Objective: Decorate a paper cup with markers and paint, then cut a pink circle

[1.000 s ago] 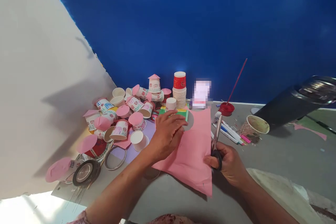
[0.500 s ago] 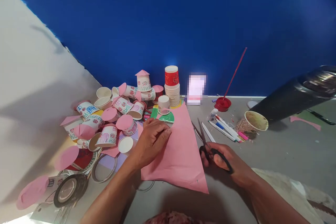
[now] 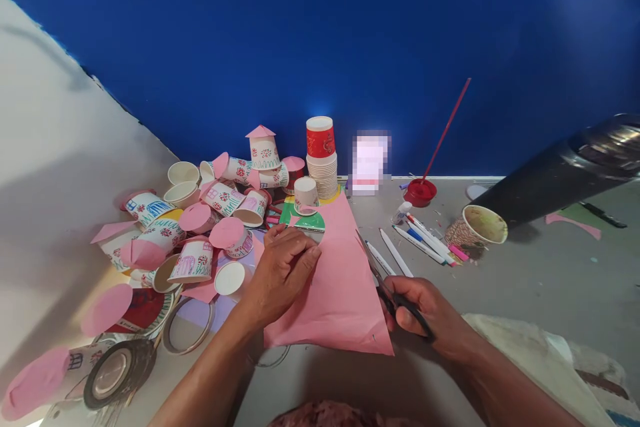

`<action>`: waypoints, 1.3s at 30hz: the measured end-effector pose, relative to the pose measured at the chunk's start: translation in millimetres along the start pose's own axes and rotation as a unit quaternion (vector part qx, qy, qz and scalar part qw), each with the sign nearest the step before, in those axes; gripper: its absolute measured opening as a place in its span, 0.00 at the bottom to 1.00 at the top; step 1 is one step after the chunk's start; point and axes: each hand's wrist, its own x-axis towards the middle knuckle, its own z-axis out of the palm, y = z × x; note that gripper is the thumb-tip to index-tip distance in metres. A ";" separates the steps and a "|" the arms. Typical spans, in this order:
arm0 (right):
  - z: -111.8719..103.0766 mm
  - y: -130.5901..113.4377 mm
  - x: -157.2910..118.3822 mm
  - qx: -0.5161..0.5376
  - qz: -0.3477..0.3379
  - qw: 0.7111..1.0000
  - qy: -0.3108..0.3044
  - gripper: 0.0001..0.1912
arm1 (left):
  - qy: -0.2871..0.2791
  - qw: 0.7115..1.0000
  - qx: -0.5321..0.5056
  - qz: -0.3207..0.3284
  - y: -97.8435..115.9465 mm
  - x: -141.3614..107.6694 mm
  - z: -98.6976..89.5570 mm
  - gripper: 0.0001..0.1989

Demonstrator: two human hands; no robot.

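A sheet of pink paper (image 3: 345, 280) lies before me, its top narrowing to a point and its lower right corner slightly creased. My left hand (image 3: 285, 267) grips its left edge, fingers curled and thumb on top. Black-handled scissors (image 3: 383, 290) are in my right hand (image 3: 417, 310), with fingers and thumb through the loops. Their blades point up and left along the sheet's right edge and look nearly closed; I cannot tell whether paper is between them. Just beyond my left hand, a small white paper cup (image 3: 306, 195) stands on a green packet (image 3: 300, 219).
Decorated paper cups (image 3: 193, 259) with pink paper tops crowd the left, near tape rolls (image 3: 115, 373). Behind stands a cup stack (image 3: 323, 173). Markers (image 3: 425, 240), a red pot (image 3: 420, 193), a patterned cup (image 3: 480, 230) and a dark flask (image 3: 545, 173) occupy the right.
My right hand has moved the scissors to the paper's right edge, and the blades have come closer together. My left hand keeps its hold. The whole view has shifted slightly.
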 end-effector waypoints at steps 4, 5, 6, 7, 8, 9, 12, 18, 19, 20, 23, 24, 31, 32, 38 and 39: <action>1.2 -1.8 -0.4 0.003 0.005 1.000 0.002 0.41 | -0.005 1.000 0.008 0.003 1.5 0.6 0.2 0.15; 1.4 -2.5 -0.3 0.002 0.007 1.000 0.003 0.40 | -0.006 1.000 0.009 0.003 1.8 0.7 0.2 0.15; 1.5 -3.2 -0.1 0.000 0.008 1.000 0.005 0.39 | -0.005 1.000 0.010 0.003 1.9 0.8 0.3 0.15; 1.4 -3.8 0.1 -0.002 0.008 1.000 0.007 0.38 | -0.005 1.000 0.010 0.003 2.0 0.8 0.3 0.15; 1.3 -4.1 0.2 -0.003 0.007 1.000 0.008 0.37 | -0.005 1.000 0.010 0.002 2.1 0.7 0.4 0.15; 1.1 -4.3 0.3 -0.002 0.006 1.000 0.009 0.36 | -0.005 1.000 0.009 0.000 2.1 0.6 0.4 0.15; 0.4 -3.6 0.3 0.005 0.006 1.000 0.011 0.35 | -0.006 1.000 0.006 -0.002 2.0 0.3 -0.1 0.15; -0.9 -1.3 -0.2 0.018 0.026 0.999 0.008 0.34 | -0.014 1.000 0.003 0.000 1.6 1.1 -3.8 0.15; -1.1 -1.4 -0.4 0.018 0.028 0.999 0.008 0.34 | -0.015 1.000 0.003 0.001 1.5 1.3 -4.4 0.15; -1.3 -1.7 -0.6 0.018 0.029 0.999 0.009 0.34 | -0.017 1.000 0.003 0.003 1.5 1.4 -5.0 0.15; -1.3 -3.4 -1.2 0.016 0.028 0.999 0.011 0.33 | -0.023 1.000 0.005 0.006 1.5 1.4 -6.2 0.15; -1.1 -4.1 -1.4 0.014 0.028 0.999 0.012 0.33 | -0.024 1.000 0.007 0.007 1.5 1.3 -6.5 0.15; -0.1 -6.2 -2.6 0.000 0.033 0.999 0.013 0.31 | -0.030 0.999 0.029 0.004 2.6 1.1 -10.1 0.16; -0.2 -5.8 -2.6 -0.001 0.033 0.999 0.013 0.30 | -0.029 0.999 0.033 0.005 2.5 1.2 -10.6 0.15; -1.3 -4.8 -1.9 -0.007 0.038 0.999 0.010 0.28 | -0.027 0.998 0.048 0.027 0.9 2.0 -13.1 0.15; -1.5 -5.3 -2.2 -0.009 0.039 0.999 0.011 0.28 | -0.026 0.998 0.048 0.029 0.8 2.1 -13.4 0.15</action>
